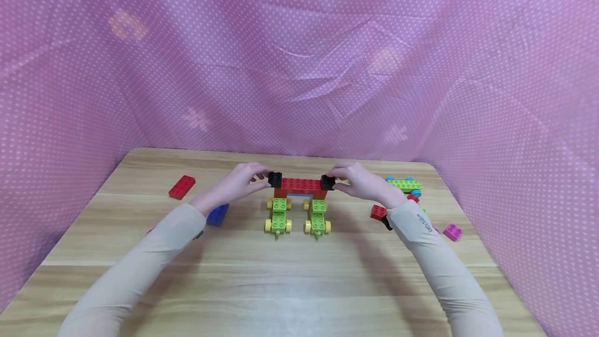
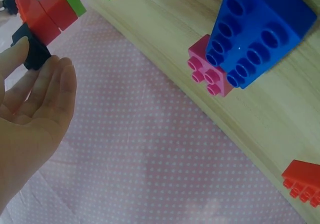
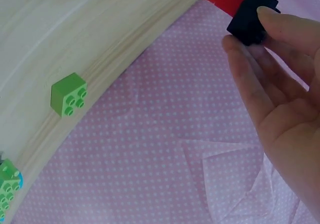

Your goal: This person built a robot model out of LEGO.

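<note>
A built toy stands mid-table. It has two lime-green wheeled bases with yellow wheels, the left base (image 1: 278,221) and the right base (image 1: 317,222), and a long red studded beam (image 1: 301,184) spans them. At the beam's left end, my left hand (image 1: 237,181) pinches a black brick (image 1: 274,179) between thumb and fingers. Opposite it, my right hand (image 1: 359,180) grips another black brick (image 1: 327,182) at the right end. Both wrist views show the black bricks, left (image 2: 34,50) and right (image 3: 251,18), right against the red parts.
Left of the toy lie a red brick (image 1: 181,187) and a blue brick (image 1: 217,215), with a pink brick (image 2: 209,68) beside the blue one. To the right are a green base with blue wheels (image 1: 404,185), a red brick (image 1: 378,212), a magenta brick (image 1: 452,232) and a green brick (image 3: 69,95).
</note>
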Tool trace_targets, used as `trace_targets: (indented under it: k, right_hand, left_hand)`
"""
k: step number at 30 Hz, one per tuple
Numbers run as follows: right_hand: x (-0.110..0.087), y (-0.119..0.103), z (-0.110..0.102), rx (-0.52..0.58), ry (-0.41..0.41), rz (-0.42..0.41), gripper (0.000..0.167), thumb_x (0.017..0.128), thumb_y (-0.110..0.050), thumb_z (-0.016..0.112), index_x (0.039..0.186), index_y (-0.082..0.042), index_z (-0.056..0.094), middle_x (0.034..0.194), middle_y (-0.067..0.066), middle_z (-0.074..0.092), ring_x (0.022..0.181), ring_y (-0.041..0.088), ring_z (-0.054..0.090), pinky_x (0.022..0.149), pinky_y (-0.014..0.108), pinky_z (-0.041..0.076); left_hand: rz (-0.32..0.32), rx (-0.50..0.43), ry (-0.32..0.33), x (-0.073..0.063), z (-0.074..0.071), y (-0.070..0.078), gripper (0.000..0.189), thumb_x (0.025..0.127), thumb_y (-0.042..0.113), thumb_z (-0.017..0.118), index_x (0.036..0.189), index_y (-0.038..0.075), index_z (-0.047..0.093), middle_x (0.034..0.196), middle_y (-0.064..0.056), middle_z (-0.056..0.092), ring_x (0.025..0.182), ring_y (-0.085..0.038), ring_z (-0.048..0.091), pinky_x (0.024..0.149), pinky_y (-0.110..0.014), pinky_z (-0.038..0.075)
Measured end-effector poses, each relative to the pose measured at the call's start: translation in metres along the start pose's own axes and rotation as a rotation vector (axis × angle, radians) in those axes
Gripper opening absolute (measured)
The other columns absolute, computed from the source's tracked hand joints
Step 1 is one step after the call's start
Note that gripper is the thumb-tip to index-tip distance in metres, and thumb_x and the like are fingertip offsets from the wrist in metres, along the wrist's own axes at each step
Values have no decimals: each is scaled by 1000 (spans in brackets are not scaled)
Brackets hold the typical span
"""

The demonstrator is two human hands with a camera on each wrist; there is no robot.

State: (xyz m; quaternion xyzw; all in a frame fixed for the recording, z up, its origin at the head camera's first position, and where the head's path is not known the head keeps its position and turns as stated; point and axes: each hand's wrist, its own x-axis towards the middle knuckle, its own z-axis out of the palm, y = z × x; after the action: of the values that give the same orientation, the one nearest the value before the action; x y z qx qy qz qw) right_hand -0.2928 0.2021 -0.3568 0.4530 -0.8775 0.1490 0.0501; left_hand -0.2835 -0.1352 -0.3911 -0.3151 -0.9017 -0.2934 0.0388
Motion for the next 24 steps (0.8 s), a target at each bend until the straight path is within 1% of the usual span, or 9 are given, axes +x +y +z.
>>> trace_targets:
  k: [3, 7, 9, 12, 15, 18, 21, 24]
  right_hand:
    - [1, 2, 1, 0, -4, 8, 27, 88, -3, 72, 114, 1, 71, 104, 12, 71, 94, 24, 70, 80, 37, 62]
    - [2, 3, 1, -6, -3, 25, 28, 88, -5, 73, 115, -1, 71, 105, 11, 71, 93, 20, 70, 80, 36, 62]
    - [1, 2, 1, -10, -6, 35, 28, 88, -6, 73, 116, -1, 71, 105, 11, 71, 93, 19, 69, 80, 34, 62]
    - [1, 0, 0, -3, -1, 43, 28, 88, -6, 73, 115, -2, 71, 105, 10, 72, 94, 19, 69, 81, 35, 62]
    - [0, 0, 0, 6, 5, 46, 27, 87, -6, 74, 114, -1, 71, 104, 10, 72, 95, 21, 70, 81, 36, 62]
    - [1, 0, 1, 11, 9, 50, 26, 87, -6, 74, 112, -1, 71, 104, 11, 72, 95, 24, 70, 82, 38, 62]
    - [0, 1, 2, 5, 17, 54, 26, 87, -5, 74, 112, -1, 71, 104, 10, 71, 96, 26, 70, 82, 38, 62]
    - [-1, 2, 3, -4, 25, 61, 27, 87, -5, 74, 113, -2, 71, 104, 9, 71, 96, 25, 70, 81, 35, 61]
  left_hand:
    - [25, 26, -11, 2, -2, -1, 41, 93, 16, 68, 129, -3, 60, 122, -20, 68, 104, -31, 69, 91, -43, 60]
    - [54, 86, -45, 5, -7, -1, 39, 94, 15, 67, 128, -2, 61, 120, -19, 69, 104, -31, 69, 91, -43, 60]
    - [46, 100, -63, 5, -8, 0, 39, 95, 17, 66, 129, -1, 61, 120, -18, 70, 104, -29, 69, 91, -44, 60]
    - [27, 93, -70, 4, -9, 1, 39, 96, 17, 65, 130, -1, 60, 122, -17, 69, 105, -28, 69, 92, -43, 60]
    - [3, 66, -53, 1, -7, 2, 40, 96, 17, 65, 131, -1, 60, 125, -17, 68, 105, -27, 69, 92, -41, 60]
    - [-1, 36, -16, -1, -4, 1, 40, 95, 16, 66, 131, -1, 60, 124, -18, 68, 104, -27, 69, 90, -39, 61]
    - [7, 10, 23, -3, 0, 0, 39, 95, 15, 66, 130, -2, 61, 121, -18, 69, 102, -27, 70, 89, -39, 61]
    - [1, -25, 53, -5, 4, -1, 39, 95, 15, 66, 129, -2, 62, 120, -18, 69, 101, -28, 70, 88, -40, 61]
